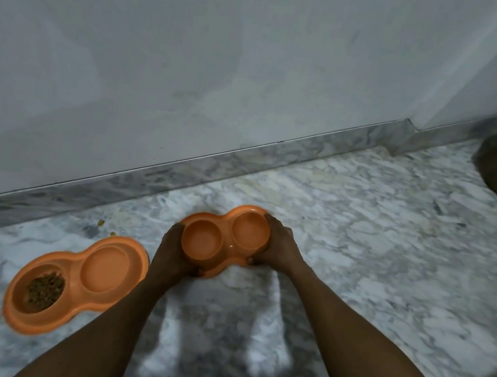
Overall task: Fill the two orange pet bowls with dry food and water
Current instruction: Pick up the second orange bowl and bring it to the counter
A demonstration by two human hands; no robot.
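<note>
Both ends of a likely light, stiff double bowl (203, 240) gripped by left hand (170, 252) and right hand (279, 248), beside the kibble bowl (76, 270).

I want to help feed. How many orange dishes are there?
2. The floor dish lies at left, kibble in one cup; the held dish is between the left hand and right hand.

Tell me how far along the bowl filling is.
Done: the floor bowl has dry food in its near well. In hand: left hand and right hand grip the second bowl, both wells looking empty. Left: fill that one; water in the floor bowl's other well can't be confirmed.
</note>
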